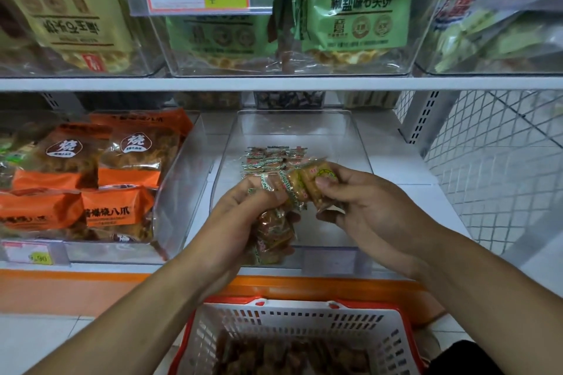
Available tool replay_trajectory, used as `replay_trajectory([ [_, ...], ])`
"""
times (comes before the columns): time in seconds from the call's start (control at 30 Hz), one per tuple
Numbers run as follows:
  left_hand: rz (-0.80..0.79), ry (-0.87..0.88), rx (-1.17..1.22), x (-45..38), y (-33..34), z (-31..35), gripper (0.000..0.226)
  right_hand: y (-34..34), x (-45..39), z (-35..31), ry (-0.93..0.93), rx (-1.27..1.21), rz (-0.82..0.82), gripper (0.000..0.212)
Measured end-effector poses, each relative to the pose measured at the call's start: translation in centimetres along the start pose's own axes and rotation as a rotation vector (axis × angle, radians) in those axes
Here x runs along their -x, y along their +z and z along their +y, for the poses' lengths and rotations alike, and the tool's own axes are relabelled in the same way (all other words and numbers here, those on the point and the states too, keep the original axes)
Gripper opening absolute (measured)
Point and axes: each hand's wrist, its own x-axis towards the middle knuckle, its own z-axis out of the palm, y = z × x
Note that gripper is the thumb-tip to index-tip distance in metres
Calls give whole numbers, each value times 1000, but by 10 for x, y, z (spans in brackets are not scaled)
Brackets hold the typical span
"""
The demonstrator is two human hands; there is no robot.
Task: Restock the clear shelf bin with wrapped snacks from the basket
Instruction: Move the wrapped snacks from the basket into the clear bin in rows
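Both hands, left [243, 216] and right [365, 207], grip wrapped snacks [292, 186] over the clear bin [359, 143], labels unreadable.

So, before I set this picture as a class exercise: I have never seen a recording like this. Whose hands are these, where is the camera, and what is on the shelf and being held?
There is no machine here. One camera, worn on a person's head, looks forward and down at their bare hands. The left hand has a grip on a bunch of wrapped snacks; the right hand pinches another wrapped snack. Both are over a clear shelf bin, which already holds a small pile of snacks. Below is a white basket with red trim, holding more. Orange packets fill the bin to the left.
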Motion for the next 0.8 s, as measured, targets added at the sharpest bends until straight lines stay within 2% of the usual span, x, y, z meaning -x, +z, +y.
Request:
replay_trajectory([
  [0.13, -5, -127, 46, 1, -1, 7, 61, 0, -1, 4, -66, 248, 18, 44],
  [0.37, -135, -296, 85, 5, -1, 18, 41, -1, -1, 7, -129, 303, -56, 52],
  [0.43, -132, -344, 92, 6, -1, 19, 46, -3, -1, 5, -72, 272, -99, 51],
  [0.6, -162, -455, -16, 7, -4, 17, 58, -4, 6, -5, 257, 15, -287, 39],
  [0.7, -158, -461, -35, 5, -5, 18, 60, -2, 6, -12, 381, -90, -245, 38],
  [0.8, -156, -444, 17, 2, -7, 20, 56, 1, 3, -15, 421, -252, -149, 35],
])
